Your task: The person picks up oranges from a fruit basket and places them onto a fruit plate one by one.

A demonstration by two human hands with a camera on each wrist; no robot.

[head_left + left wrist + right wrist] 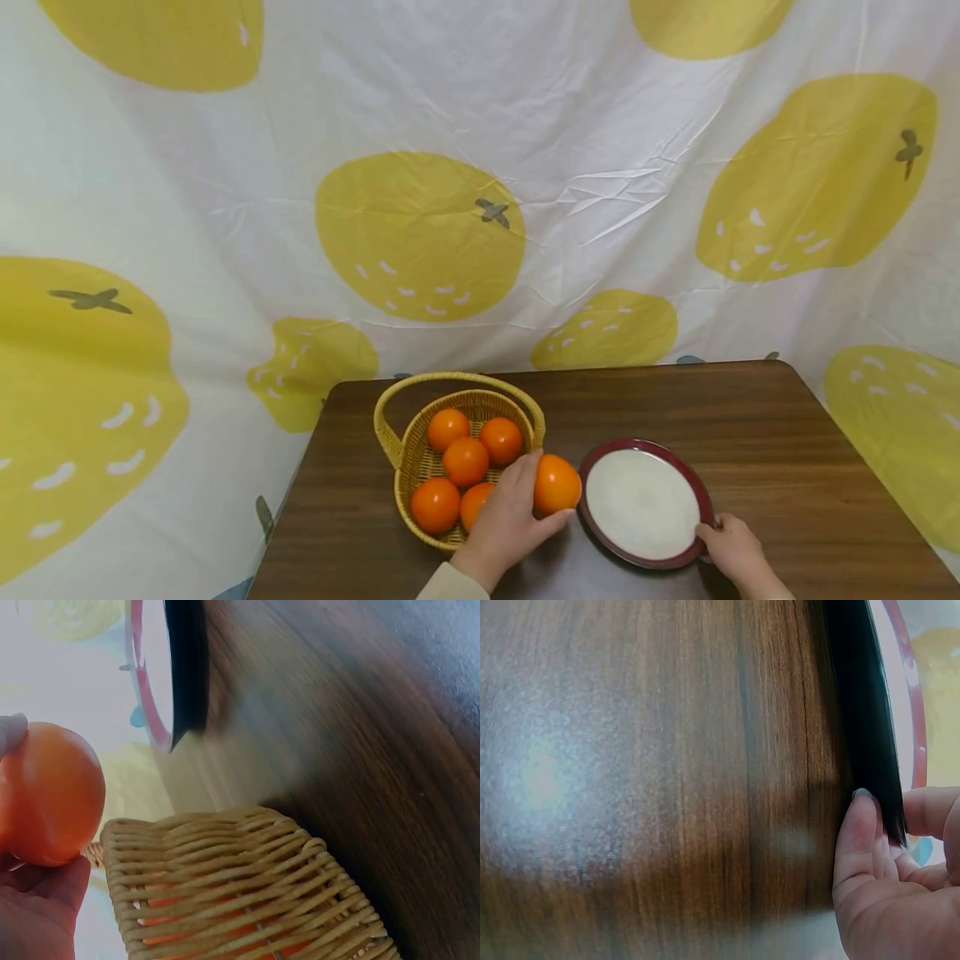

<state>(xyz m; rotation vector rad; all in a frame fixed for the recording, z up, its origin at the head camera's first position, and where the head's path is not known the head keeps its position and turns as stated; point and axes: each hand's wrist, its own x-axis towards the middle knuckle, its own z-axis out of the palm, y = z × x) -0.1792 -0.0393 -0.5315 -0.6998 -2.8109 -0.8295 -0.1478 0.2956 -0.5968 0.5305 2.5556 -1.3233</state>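
My left hand (506, 512) grips an orange (557, 484) between thumb and fingers, held up over the right side of a wicker basket (405, 483). In the left wrist view the same orange (56, 795) is above the woven basket wall (225, 877). Several more oranges (465, 461) lie inside the basket, one partly hidden by my left hand. Right of the basket is a round plate (641, 504) with a white middle and dark red rim, bearing nothing. My right hand (737, 550) pinches its right edge; the right wrist view shows fingers around the dark underside (866, 712).
Everything stands on a dark wood-grain table (787, 450). The basket's arched handle (461, 377) rises at its back. A white cloth with printed yellow lemons (420, 233) hangs behind and beside the table.
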